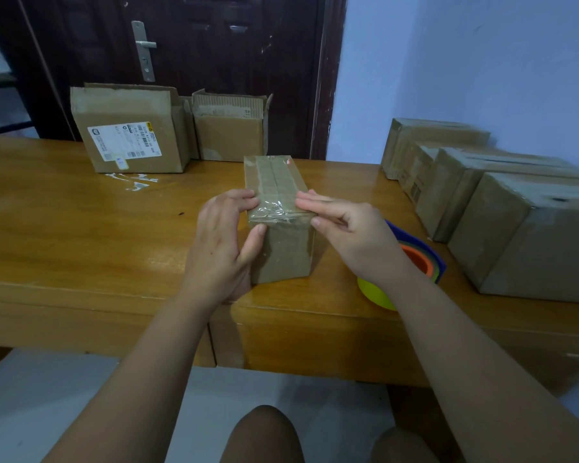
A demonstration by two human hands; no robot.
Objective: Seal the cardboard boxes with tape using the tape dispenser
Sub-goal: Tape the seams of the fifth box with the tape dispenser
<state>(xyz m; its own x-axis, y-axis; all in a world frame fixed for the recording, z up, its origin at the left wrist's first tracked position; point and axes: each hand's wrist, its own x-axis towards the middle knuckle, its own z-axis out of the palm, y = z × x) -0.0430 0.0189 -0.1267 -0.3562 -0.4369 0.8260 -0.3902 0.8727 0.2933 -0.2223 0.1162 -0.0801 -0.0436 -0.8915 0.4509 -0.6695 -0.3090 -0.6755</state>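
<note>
A narrow cardboard box (276, 182) stands lengthwise on the wooden table (81, 228), with a strip of clear tape (274, 210) across its near top edge. My left hand (224, 242) holds the box's left side, fingers on the top edge and thumb against the front face. Straight fingers of my right hand (345, 228) press the tape down at the right top edge. The tape dispenser (411, 262), blue, orange and yellow, lies on the table behind my right wrist, partly hidden.
Two open cardboard boxes (131, 135) (231, 128) stand at the back of the table before a dark door. A row of several closed boxes (515, 222) fills the right side. Scraps of clear tape (134, 180) lie near the left box.
</note>
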